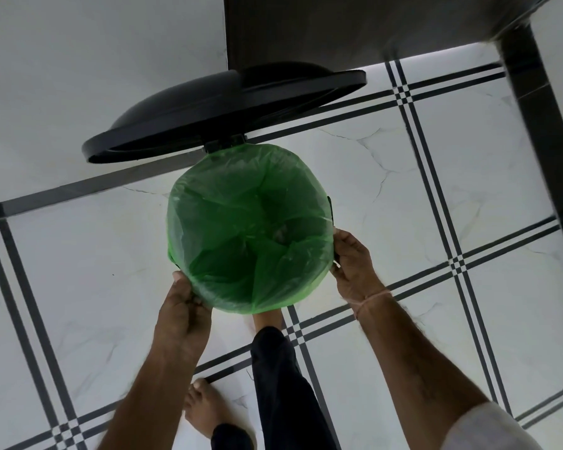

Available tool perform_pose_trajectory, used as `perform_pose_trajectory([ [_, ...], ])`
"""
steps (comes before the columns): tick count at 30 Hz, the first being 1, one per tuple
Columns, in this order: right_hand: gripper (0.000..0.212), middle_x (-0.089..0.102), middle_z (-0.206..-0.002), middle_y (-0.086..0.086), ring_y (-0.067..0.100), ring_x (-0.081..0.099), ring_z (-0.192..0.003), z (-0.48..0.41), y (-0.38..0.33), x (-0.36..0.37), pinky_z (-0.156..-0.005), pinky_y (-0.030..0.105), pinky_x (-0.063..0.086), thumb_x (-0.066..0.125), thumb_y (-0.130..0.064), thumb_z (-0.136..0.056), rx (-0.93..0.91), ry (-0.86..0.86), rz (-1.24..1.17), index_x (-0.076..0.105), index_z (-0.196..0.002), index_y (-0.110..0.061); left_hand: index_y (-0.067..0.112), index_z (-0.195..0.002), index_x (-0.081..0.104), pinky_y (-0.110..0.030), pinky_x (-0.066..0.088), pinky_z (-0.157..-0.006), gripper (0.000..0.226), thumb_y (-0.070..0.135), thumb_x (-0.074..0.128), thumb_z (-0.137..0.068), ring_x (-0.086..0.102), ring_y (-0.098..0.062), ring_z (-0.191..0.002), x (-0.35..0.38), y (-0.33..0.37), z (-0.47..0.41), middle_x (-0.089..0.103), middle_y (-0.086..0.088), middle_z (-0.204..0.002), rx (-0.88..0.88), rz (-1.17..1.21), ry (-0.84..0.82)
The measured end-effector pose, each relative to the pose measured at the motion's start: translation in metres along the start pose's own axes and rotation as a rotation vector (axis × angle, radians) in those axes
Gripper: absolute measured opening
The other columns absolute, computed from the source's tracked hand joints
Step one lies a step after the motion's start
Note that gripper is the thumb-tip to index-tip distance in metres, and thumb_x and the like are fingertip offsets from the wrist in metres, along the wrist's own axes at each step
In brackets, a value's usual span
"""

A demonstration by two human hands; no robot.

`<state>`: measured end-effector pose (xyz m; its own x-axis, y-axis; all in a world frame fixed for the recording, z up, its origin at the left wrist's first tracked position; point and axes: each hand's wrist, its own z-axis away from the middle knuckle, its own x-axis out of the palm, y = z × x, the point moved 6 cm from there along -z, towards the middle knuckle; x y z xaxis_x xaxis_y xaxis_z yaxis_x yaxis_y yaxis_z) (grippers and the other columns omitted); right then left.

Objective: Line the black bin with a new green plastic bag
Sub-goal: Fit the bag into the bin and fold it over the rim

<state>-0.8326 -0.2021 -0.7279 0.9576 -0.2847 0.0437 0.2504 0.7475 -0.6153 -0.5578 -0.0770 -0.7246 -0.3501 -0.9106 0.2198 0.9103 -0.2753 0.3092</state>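
So we're looking straight down at the floor (403, 196), white marble-look tiles with dark stripe borders. Going from the left: our left hand (181, 306) is at the lower-left edge of the green bag (251, 228), fingers pinched onto the plastic where it folds over the rim. The fingertips tuck under the fold, so we can't see exactly how much they've got.

The bag is already stretched over the top of the black bin (330, 209), and honestly the bin itself is almost totally hidden, just tiny black slivers poking out at the sides. Inside, the plastic is crumpled and the bottom is too dim to make out. The black lid (208, 115) stands flipped open behind the bin at the hinge, its far part blending into a dark cabinet (338, 27) that's cut off by the top of the frame.

Below the bin, one foot disappears under the bag, and a bare foot (205, 407) sits further back by a dark trouser leg (283, 384).

Right hand (351, 264) grips the bag's right edge, fingers curled around the rim and partly out of sight. There's a thread on that wrist.
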Motion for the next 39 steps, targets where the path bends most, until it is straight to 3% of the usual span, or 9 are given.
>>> perform_pose_trajectory([
  [5,0.026,0.079,-0.087,0.005,0.019,0.074,-0.084,0.009,-0.006,-0.003,-0.075,0.026,0.063,0.043,0.006,-0.104,0.006,-0.177,-0.103,0.068,-0.102,-0.002,0.022,-0.096,0.074,-0.044,0.058,-0.098,0.027,0.043,0.057,-0.098,0.070,-0.021,-0.110,-0.005,-0.010,0.006,0.076,0.000,-0.107,-0.092,0.067,-0.029],
  [8,0.028,0.080,-0.097,0.007,0.017,0.077,-0.090,0.014,-0.002,-0.008,-0.082,0.026,0.063,0.041,0.009,-0.104,0.044,-0.238,-0.156,0.066,-0.111,0.001,0.021,-0.091,0.078,-0.042,0.063,-0.087,0.014,0.029,0.074,-0.080,0.076,-0.018,-0.097,-0.011,-0.018,0.014,0.076,-0.002,-0.108,-0.117,0.044,-0.132],
  [12,0.027,0.080,-0.092,0.010,0.019,0.078,-0.085,0.010,0.008,-0.005,-0.077,0.029,0.064,0.049,0.001,-0.100,0.114,-0.201,-0.211,0.074,-0.095,-0.004,0.016,-0.103,0.067,-0.034,0.065,-0.073,0.013,0.021,0.055,-0.099,0.079,-0.014,-0.086,-0.013,-0.031,0.013,0.078,-0.001,-0.100,-0.159,0.060,-0.146],
  [17,0.018,0.079,-0.087,0.011,0.019,0.077,-0.078,0.006,0.009,-0.007,-0.077,0.028,0.064,0.052,0.003,-0.097,0.135,-0.104,-0.182,0.069,-0.096,-0.003,0.013,-0.103,0.067,-0.031,0.065,-0.075,0.026,0.021,0.061,-0.079,0.079,-0.012,-0.082,-0.008,-0.031,0.008,0.081,-0.001,-0.092,-0.132,0.108,-0.101],
  [24,0.023,0.081,-0.085,-0.001,0.015,0.075,-0.083,0.039,-0.015,0.002,-0.084,0.041,0.060,0.055,-0.026,-0.106,0.142,-0.003,-0.008,0.072,-0.098,-0.013,0.017,-0.093,0.067,-0.029,0.063,-0.070,0.016,0.027,0.058,-0.102,0.075,-0.009,-0.068,-0.016,-0.030,0.011,0.076,0.005,-0.084,-0.226,0.027,0.011],
  [31,0.034,0.063,-0.079,0.015,0.025,0.064,-0.068,0.042,-0.023,0.041,-0.047,0.030,0.058,0.043,-0.015,-0.109,0.108,0.264,-0.081,0.060,-0.083,-0.004,0.011,-0.083,0.075,-0.031,0.065,-0.071,0.045,0.026,0.042,-0.110,0.077,-0.011,-0.074,-0.007,-0.036,0.011,0.079,0.000,-0.081,-0.157,0.187,0.001],
  [35,0.033,0.071,-0.100,0.014,0.028,0.068,-0.095,0.050,-0.011,0.020,-0.081,0.042,0.061,0.041,-0.025,-0.111,0.169,0.243,-0.061,0.066,-0.104,-0.004,0.013,-0.072,0.077,-0.038,0.064,-0.081,0.056,0.039,0.044,-0.108,0.076,-0.017,-0.081,-0.012,-0.045,0.024,0.077,-0.002,-0.083,-0.148,0.229,0.007],
  [37,0.041,0.065,-0.135,0.011,0.027,0.059,-0.124,0.061,-0.002,0.010,-0.114,0.055,0.040,0.036,-0.034,-0.112,0.266,0.256,-0.022,0.060,-0.135,-0.011,0.016,-0.081,0.069,-0.047,0.055,-0.091,0.041,0.044,0.050,-0.105,0.069,-0.021,-0.089,-0.011,-0.052,0.033,0.073,-0.003,-0.086,-0.211,0.212,0.041],
  [39,0.047,0.056,-0.148,0.008,0.023,0.054,-0.123,0.073,0.010,0.012,-0.117,0.054,0.034,0.032,-0.038,-0.112,0.346,0.280,-0.050,0.051,-0.147,-0.014,0.023,-0.077,0.063,-0.051,0.051,-0.096,0.035,0.038,0.049,-0.105,0.065,-0.024,-0.091,-0.005,-0.060,0.037,0.071,-0.003,-0.091,-0.261,0.206,0.060],
])
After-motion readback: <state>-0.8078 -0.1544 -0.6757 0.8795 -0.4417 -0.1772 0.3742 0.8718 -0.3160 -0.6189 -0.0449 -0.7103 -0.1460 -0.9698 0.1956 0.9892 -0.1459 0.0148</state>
